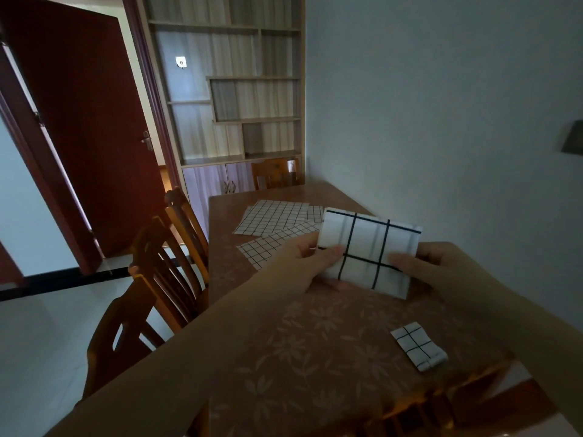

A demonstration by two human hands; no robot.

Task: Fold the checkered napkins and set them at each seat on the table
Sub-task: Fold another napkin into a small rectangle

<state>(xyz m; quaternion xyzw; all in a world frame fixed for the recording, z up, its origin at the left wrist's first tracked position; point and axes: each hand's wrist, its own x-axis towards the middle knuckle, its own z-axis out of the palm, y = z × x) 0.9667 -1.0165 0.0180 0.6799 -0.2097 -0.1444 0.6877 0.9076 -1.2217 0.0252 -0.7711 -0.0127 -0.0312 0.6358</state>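
Table [315,342] with floral brown cloth takes up most of view, wooden chairs [164,263] down left side. Unfolded napkins [274,219] spread flat at far end, overlapping a bit. Folded napkin [369,252] held up above table between both hands, tilted some. Left hand [303,263] pinches its left edge, thumb on top. Right hand [432,266] pinches right edge, thumb across front. Small folded napkin [419,346] sits on table near edge, below right hand, well apart from grip.

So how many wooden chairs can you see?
3, maybe more hidden. Two brown wooden chairs stand along the table's left side, the near one and the one behind it. A third wooden chair stands at the far end by the cabinet.
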